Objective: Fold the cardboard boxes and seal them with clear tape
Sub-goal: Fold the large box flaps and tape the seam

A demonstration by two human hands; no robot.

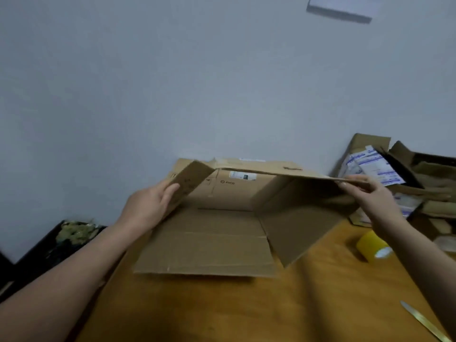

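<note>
- Box [204,243] sits open on the surface [246,312], its far side toward the wall [172,82]. Its near flap lies flat, pointing at me.
- My left hand [148,206] grips the left flap [191,180]: thumb on the near face, fingers wrapped behind. The flap is tilted up and inward.
- My right hand [370,197] pinches the outer edge of the right flap [283,172], fingers [350,185] closed on the cardboard. The flap is held about level over the box opening.
- Tape roll [372,246] lies right of the box, apart from it, untouched. A blade [424,322] lies right of the box too, nearer to me.
- A second box [365,144], stuffed with papers, sits just right of the box, behind my right hand.
- My read: folding stage, sealing not started.
- Risk: both hands are busy, so releasing one to get the tape will probably let a flap spring back.
- Risk: the edge-only pinch could crease the right flap if I push it down hard.
- Risk: both flaps closing together may collide and leave a crooked seam.
- Risk: my right forearm passes close to the roll and blade; a sweep could knock either one.
</note>
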